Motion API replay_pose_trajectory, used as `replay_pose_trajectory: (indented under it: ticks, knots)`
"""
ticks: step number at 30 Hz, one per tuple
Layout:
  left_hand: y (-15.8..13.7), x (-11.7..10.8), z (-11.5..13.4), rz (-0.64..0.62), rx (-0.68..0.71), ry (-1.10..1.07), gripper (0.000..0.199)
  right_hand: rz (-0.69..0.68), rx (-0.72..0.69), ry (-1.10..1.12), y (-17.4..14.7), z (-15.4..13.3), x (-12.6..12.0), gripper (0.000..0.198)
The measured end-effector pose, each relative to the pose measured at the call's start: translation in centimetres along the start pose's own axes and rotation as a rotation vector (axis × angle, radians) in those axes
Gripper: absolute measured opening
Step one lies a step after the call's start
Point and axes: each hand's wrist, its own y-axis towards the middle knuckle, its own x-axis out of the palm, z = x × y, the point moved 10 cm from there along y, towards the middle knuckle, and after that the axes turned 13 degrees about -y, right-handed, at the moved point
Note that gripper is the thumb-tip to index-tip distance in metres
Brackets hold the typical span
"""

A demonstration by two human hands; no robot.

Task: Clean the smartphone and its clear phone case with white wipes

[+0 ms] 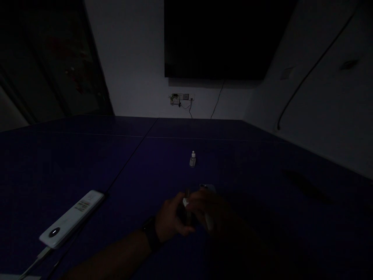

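My left hand, with a dark watch on its wrist, curls its thumb and fingers round a small upright object with a white part. Its kind is lost in the dim light. Pressed against it from the other side are the fingers of my right hand, which is mostly in shadow. A pale rounded piece shows under the right hand; I cannot tell what it is. Just behind that hand lies a pale, flat thing like a phone, partly covered. Beyond both hands a small clear dropper bottle with a white top stands upright.
On the dark blue table, a long white device with a cable lies at the left. A dark flat item is at the right. Behind are a wall-mounted screen, sockets and hanging cables.
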Motion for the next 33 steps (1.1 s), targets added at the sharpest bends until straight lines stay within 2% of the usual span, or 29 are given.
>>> replay_pose_trajectory:
  ticks: [2,7,10,13,18,22,25,28,30,33]
  knots:
    - [0.0,0.1,0.1,-0.011,0.005,-0.005,0.097,-0.022,-0.036,0.055,-0.3,-0.5,-0.2,0.019]
    - [0.1,0.0,0.6,0.002,0.033,0.004,0.089,-0.008,0.049,0.052,-0.4,0.2,-0.4,0.026]
    - [0.1,-0.1,1.1,0.019,0.05,0.037,0.08,-0.026,0.179,0.082,0.1,1.3,0.2,0.033]
    - [-0.1,0.2,1.9,-0.003,0.065,0.027,0.077,-0.054,0.363,0.127,0.5,3.2,1.3,0.026]
    - [-0.4,1.2,2.3,-0.104,0.093,-0.135,0.102,-0.048,0.591,0.14,0.4,6.6,3.2,0.006]
    - [-0.4,1.2,1.5,-0.155,0.082,-0.106,0.103,-0.146,0.822,0.192,-1.8,9.2,5.6,0.01]
    - [-0.6,1.7,1.5,-0.274,0.123,-0.113,0.135,-0.206,0.963,0.242,-3.9,10.1,6.9,0.016]
    - [-1.0,2.7,1.7,-0.418,0.177,-0.096,0.168,-0.233,1.049,0.309,-5.3,10.2,7.6,0.02]
    - [-1.2,3.2,1.7,-0.473,0.235,-0.05,0.174,-0.224,1.077,0.333,-5.7,10.2,7.7,0.02]
    - [-1.4,3.2,1.4,-0.466,0.323,0.059,0.177,-0.213,1.102,0.35,-6.0,10.0,7.4,0.023]
